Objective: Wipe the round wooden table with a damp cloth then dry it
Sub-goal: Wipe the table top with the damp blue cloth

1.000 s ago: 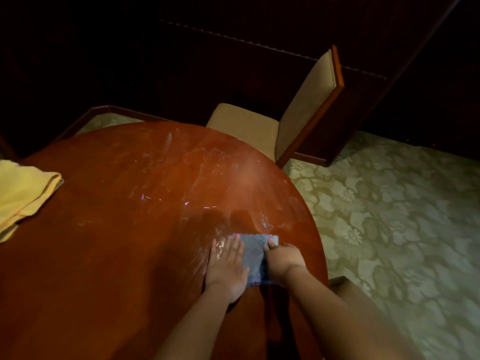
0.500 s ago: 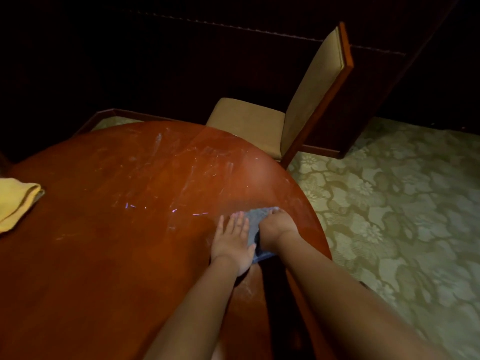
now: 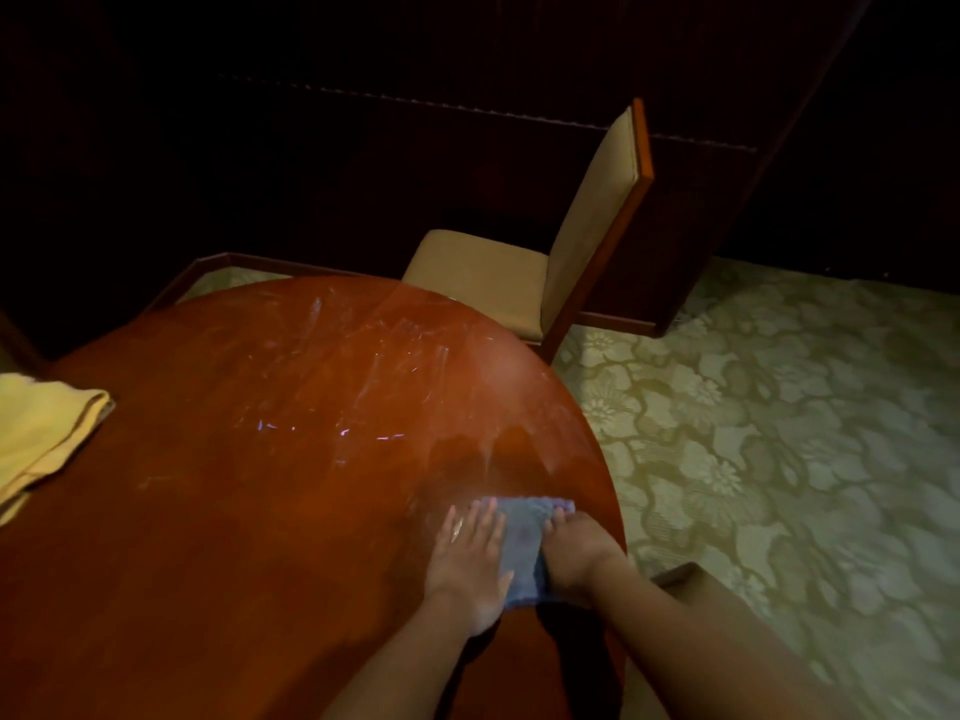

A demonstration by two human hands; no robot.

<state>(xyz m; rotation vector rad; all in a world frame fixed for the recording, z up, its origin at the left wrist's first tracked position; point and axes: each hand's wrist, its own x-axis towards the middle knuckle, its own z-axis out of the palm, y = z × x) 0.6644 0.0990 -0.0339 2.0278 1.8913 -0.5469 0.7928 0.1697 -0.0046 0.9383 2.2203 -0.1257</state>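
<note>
A person presses a blue-grey damp cloth (image 3: 524, 548) to the round wooden worktop (image 3: 234, 511) near its right edge, left hand (image 3: 470, 561) flat, right hand (image 3: 571, 550) curled in a grip on it; streaks suggest wiping underway, the yellow towel (image 3: 41, 433) unused.

Left hand (image 3: 470, 563) flat, fingers (image 3: 475, 517) straight; right hand (image 3: 571, 550) palm down, fingers curled.

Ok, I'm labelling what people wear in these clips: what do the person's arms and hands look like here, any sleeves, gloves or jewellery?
Both forearms are bare as far as the picture shows: no sleeves appear. The left hand and right hand wear no gloves, and no watch, bracelet or ring shows in this dim light. The fingers are uncovered.
</note>
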